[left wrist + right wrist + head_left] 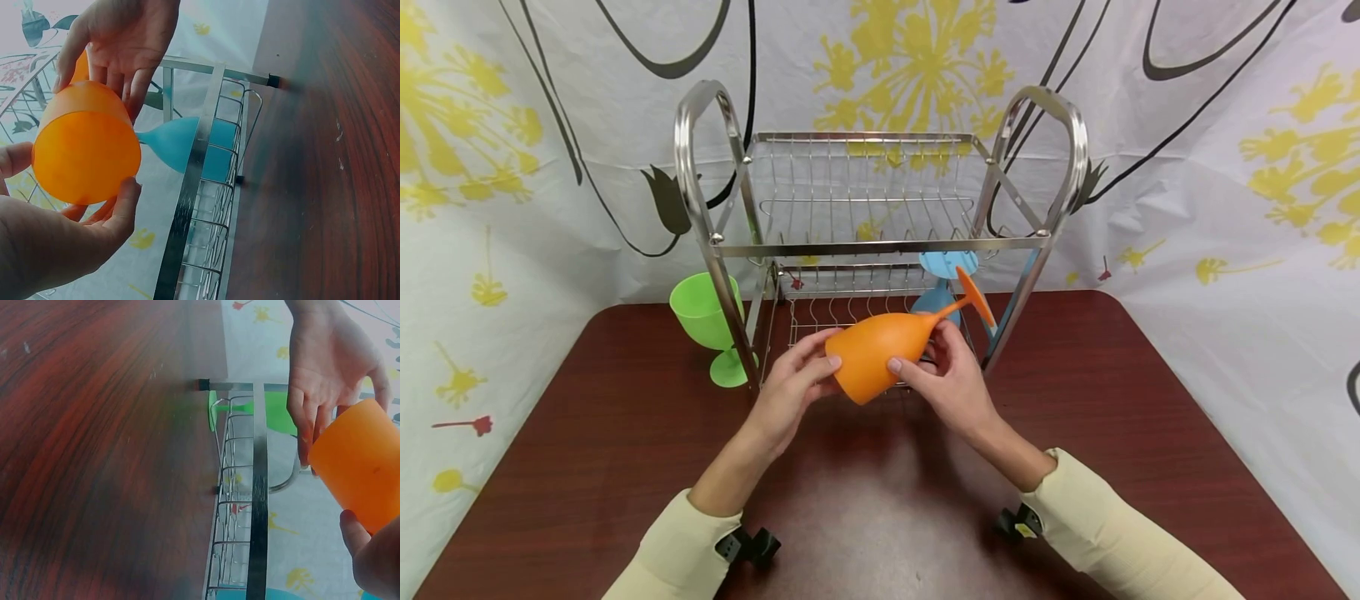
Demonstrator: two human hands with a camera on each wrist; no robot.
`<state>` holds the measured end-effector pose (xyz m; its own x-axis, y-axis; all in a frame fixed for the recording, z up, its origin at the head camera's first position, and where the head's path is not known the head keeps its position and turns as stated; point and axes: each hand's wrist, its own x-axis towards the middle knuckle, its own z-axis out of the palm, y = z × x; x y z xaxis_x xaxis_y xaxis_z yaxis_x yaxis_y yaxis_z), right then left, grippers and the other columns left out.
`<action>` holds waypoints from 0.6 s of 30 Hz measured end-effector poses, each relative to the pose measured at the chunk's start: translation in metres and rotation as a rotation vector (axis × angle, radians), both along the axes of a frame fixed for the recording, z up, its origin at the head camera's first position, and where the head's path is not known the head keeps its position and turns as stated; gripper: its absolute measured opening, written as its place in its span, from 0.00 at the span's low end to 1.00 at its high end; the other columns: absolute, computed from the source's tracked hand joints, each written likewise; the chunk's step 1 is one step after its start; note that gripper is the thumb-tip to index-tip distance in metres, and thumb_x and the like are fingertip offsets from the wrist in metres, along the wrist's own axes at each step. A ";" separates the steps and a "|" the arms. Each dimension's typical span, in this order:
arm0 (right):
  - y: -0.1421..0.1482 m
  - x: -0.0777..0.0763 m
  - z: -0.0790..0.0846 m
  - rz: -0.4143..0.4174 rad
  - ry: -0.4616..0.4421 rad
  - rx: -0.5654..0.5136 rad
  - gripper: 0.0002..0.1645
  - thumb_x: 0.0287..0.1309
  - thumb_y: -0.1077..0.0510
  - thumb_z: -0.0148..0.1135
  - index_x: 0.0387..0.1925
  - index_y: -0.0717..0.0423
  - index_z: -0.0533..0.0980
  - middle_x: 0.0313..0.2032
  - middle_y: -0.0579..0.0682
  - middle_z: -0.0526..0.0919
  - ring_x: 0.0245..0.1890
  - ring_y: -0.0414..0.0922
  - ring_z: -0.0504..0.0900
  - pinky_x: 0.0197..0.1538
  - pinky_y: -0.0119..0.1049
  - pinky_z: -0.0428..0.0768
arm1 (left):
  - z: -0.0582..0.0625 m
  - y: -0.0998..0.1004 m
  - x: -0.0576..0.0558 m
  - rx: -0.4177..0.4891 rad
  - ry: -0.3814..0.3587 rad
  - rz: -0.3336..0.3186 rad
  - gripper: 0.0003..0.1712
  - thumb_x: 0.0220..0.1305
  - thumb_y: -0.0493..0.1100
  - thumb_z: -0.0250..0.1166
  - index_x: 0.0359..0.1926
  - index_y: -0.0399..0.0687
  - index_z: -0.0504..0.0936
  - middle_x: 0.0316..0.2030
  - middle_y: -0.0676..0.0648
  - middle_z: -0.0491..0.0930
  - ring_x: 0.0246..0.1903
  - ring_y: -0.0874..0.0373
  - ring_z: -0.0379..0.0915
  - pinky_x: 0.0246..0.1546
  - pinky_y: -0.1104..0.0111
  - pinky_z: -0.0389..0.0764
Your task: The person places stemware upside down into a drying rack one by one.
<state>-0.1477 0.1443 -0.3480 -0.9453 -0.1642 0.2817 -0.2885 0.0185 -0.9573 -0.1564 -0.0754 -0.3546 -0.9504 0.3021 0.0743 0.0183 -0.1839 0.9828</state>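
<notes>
Orange cup (880, 350): held in the air between both hands, lying tilted, in front of the rack (880, 248). Mouth toward the left hand (782, 396); stem and foot rise past the right hand (957, 387).

Left hand grips the cup at the rim, thumb on the near side, fingers reaching behind and below. Right hand grips the bowl toward the stem end, thumb in front, fingers behind. Held so from two ends, the cup is probably steadier than in one hand, and the long stem is left free; my reading.

Blue cup (187, 145): beyond the right hand, on the rack's lower tier, mouth down, stem and foot up. The wide rim likely makes the better base on wires, since a narrow foot could tip between them.

Green cup (700, 312): beyond and to the left of the left hand, outside the rack, partly behind its leg. Upright on the table (1150, 433), where a flat top suits its round foot.

Upper tier of the rack sits beyond and above both hands; the front bar stands between them and the wire shelves. Pale sleeves (677, 550) end short of both wrists, leaving the hands bare.
</notes>
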 end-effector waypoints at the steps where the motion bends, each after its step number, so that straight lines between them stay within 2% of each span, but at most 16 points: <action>1: 0.000 0.000 0.000 0.000 0.006 0.003 0.38 0.58 0.61 0.67 0.66 0.56 0.60 0.58 0.55 0.72 0.54 0.48 0.79 0.52 0.36 0.81 | 0.000 0.000 0.000 0.000 0.005 0.002 0.28 0.67 0.38 0.55 0.67 0.38 0.66 0.56 0.38 0.70 0.48 0.55 0.74 0.49 0.64 0.80; 5: 0.000 -0.001 0.000 0.003 0.034 0.015 0.38 0.57 0.62 0.67 0.66 0.56 0.60 0.59 0.54 0.72 0.54 0.49 0.78 0.51 0.37 0.81 | 0.000 0.000 0.000 -0.004 0.021 0.012 0.28 0.67 0.37 0.56 0.67 0.38 0.66 0.58 0.37 0.71 0.48 0.55 0.74 0.50 0.64 0.80; 11: 0.001 -0.002 0.000 -0.013 0.084 0.045 0.40 0.55 0.63 0.69 0.67 0.56 0.61 0.59 0.52 0.72 0.56 0.48 0.77 0.52 0.36 0.81 | 0.000 -0.001 0.001 -0.066 0.067 0.037 0.28 0.66 0.37 0.57 0.67 0.38 0.68 0.58 0.36 0.72 0.49 0.55 0.74 0.49 0.66 0.80; 18: 0.002 -0.003 0.000 -0.075 0.194 0.176 0.42 0.52 0.63 0.72 0.67 0.57 0.62 0.59 0.51 0.72 0.56 0.47 0.77 0.56 0.37 0.78 | -0.002 0.000 0.001 -0.160 0.119 0.086 0.27 0.66 0.36 0.59 0.66 0.39 0.69 0.56 0.36 0.74 0.48 0.52 0.76 0.49 0.66 0.80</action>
<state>-0.1506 0.1468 -0.3476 -0.8876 -0.1583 0.4325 -0.4581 0.2076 -0.8643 -0.1557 -0.0753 -0.3565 -0.9606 0.2370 0.1450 0.1448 -0.0182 0.9893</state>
